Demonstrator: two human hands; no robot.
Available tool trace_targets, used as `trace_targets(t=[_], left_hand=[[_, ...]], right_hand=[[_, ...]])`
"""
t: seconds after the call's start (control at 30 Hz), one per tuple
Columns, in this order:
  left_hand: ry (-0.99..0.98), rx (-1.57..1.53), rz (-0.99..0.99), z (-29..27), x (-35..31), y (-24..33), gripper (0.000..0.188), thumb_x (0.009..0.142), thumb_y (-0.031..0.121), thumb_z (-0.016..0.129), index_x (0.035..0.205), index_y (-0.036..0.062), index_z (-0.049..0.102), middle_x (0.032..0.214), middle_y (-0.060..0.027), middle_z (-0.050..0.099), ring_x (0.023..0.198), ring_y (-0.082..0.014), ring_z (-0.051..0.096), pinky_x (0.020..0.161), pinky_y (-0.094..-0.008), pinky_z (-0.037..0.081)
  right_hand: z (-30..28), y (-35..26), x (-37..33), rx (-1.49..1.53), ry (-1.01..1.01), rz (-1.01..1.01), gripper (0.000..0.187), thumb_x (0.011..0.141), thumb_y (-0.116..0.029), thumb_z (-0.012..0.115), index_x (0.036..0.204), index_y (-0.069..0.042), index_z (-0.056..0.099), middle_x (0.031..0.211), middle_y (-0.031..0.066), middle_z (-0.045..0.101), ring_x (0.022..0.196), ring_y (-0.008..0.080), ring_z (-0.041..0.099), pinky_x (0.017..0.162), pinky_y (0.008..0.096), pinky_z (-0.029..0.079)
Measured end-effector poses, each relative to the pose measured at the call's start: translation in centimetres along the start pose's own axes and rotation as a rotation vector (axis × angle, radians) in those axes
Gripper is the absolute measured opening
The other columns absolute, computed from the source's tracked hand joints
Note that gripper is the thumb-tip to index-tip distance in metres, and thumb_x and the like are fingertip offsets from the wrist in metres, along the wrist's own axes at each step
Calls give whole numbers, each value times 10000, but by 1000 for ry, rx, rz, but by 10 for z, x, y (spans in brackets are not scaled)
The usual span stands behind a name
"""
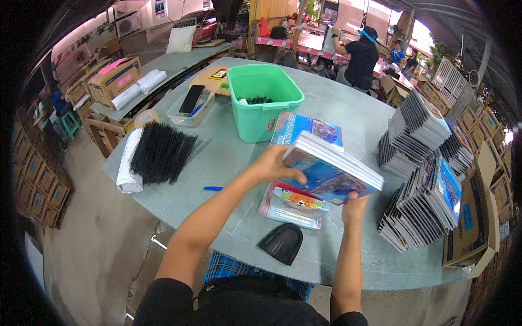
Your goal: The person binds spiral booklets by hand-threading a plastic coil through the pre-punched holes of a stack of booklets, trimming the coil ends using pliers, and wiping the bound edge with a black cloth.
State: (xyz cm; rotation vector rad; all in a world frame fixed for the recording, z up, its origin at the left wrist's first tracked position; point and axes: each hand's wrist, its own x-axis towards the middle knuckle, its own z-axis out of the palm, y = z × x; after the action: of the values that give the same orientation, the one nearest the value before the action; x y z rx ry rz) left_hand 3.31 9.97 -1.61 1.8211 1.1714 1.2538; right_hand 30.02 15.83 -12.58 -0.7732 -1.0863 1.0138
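Both my hands grip a small stack of notebooks (331, 173) with blue picture covers, tilted above the table. My left hand (275, 164) is closed round its left end, thumb on the cover. At the lower right corner my right hand (354, 206) holds it, with part of the fingers hidden behind. Behind the stack lies another blue-covered notebook (307, 129), partly covered from view. Below it are a flat pack with a cartoon animal face (299, 198) and a black rounded mesh piece (281, 243). A blue pen (213, 188) lies near my left forearm.
A green tub (266, 117) holds black coils. Black spiral bindings (163, 152) lie at left, near a plastic box (190, 111) with a phone (192, 100) on it. Tall notebook stacks (421, 201) and an open carton (473, 228) stand at right. A person (363, 60) is beyond the table.
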Motion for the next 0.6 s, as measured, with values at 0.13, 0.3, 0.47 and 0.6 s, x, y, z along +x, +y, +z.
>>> trace_targets(t=[0.13, 0.3, 0.47, 0.6], left_hand=[[94, -168, -228, -8, -35, -23, 648, 577, 104, 850, 1135, -14, 543, 1118, -83, 602, 1034, -164, 540, 902, -333, 432], [207, -254, -317, 9, -59, -48, 677, 642, 120, 817, 1208, 0, 466, 1151, -97, 572, 1060, -164, 525, 918, -321, 426], [292, -517, -161, 2, -63, -45, 463, 792, 178, 708, 1177, 23, 504, 1042, -56, 593, 945, -115, 538, 837, -272, 439], [434, -591, -183, 6, -47, -17, 386, 915, 358, 512, 1102, 25, 568, 1030, -39, 585, 943, -102, 521, 858, -234, 387]], right_hand=[[24, -7, -17, -136, -197, 84, 637, 648, -296, 811, 1124, -4, 504, 1025, 58, 597, 928, 184, 555, 839, 312, 426], [24, -9, -30, -200, -264, 266, 607, 632, -424, 810, 1010, -1, 593, 957, 58, 635, 885, 170, 576, 794, 308, 438], [27, -23, -24, -303, -315, 68, 613, 694, -406, 769, 1094, 13, 568, 1041, 84, 591, 950, 166, 556, 828, 294, 424], [68, -57, -26, -119, -175, 10, 336, 810, -286, 675, 982, -7, 600, 928, 51, 591, 861, 125, 543, 773, 257, 423]])
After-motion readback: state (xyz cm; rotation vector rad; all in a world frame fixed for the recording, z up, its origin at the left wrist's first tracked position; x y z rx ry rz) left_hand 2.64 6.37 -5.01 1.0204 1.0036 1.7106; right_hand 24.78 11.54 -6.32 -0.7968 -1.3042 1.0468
